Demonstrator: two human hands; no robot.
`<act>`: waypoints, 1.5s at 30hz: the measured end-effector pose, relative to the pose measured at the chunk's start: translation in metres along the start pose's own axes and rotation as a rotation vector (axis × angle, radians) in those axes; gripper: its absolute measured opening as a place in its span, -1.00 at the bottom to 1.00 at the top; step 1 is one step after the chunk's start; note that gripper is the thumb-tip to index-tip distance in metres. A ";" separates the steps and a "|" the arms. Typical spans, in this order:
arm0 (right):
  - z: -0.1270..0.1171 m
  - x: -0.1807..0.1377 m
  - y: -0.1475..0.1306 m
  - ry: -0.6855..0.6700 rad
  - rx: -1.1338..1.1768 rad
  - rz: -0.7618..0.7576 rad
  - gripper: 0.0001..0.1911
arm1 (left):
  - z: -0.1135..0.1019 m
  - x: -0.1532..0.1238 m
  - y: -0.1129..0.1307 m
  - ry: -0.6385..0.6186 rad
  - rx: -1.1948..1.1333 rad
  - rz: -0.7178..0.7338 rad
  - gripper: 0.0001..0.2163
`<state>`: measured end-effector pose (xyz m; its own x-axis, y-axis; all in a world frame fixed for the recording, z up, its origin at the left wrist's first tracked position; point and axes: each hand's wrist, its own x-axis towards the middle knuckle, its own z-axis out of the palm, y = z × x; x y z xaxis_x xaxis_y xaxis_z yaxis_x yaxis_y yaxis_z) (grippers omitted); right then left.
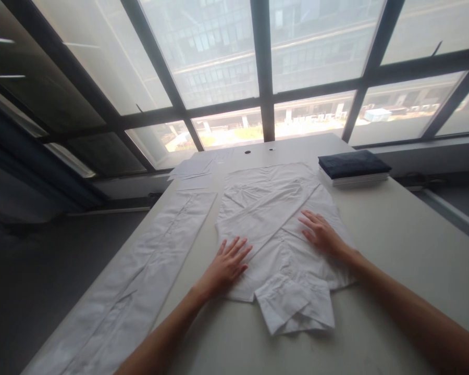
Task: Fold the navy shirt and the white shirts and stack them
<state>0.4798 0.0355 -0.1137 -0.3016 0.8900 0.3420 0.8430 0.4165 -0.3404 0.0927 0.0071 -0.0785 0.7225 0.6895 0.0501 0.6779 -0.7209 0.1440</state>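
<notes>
A white long-sleeved shirt (266,224) lies spread on the white table (410,260), its sleeves crossed over the body. The cuffs (297,307) overlap at the near end and stick out past the shirt's edge. My left hand (229,263) rests flat on the shirt's left side, fingers spread. On the right side, my right hand (321,233) lies on the fabric with its fingers stretched out toward the left. Neither hand grips anything. Some wrinkles cross the cloth between the hands.
Long folded white cloth (148,271) runs along the table's left edge. Sheets of paper (191,172) lie at the far left corner. A dark blue folded stack (354,164) sits on white folded items at the far right. Windows (219,52) stand behind the table.
</notes>
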 end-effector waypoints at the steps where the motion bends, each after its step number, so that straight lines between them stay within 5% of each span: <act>1: -0.005 -0.002 -0.005 0.030 0.045 -0.019 -0.60 | -0.006 0.000 0.006 0.000 -0.044 0.029 -0.52; 4: -0.022 -0.016 -0.023 0.050 0.193 -0.077 -0.67 | -0.023 0.002 0.030 -0.038 -0.232 0.152 -0.50; 9: -0.044 -0.055 -0.044 -0.124 0.357 -0.143 -0.75 | -0.026 0.008 0.057 -0.130 -0.491 0.267 -0.46; 15: -0.060 -0.088 -0.052 -0.342 0.461 -0.066 -0.57 | -0.009 0.009 0.052 -0.154 -0.568 0.278 -0.33; 22: -0.078 -0.083 -0.058 -0.472 0.519 -0.033 -0.47 | -0.009 0.008 0.051 -0.174 -0.545 0.296 -0.29; 45: -0.069 -0.086 -0.055 -0.420 0.585 -0.015 -0.86 | -0.008 0.007 0.062 -0.026 -0.486 0.192 -0.75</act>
<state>0.4901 -0.0764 -0.0637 -0.5559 0.8309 0.0244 0.4966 0.3555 -0.7918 0.1389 -0.0320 -0.0611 0.8351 0.5415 0.0971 0.3963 -0.7145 0.5766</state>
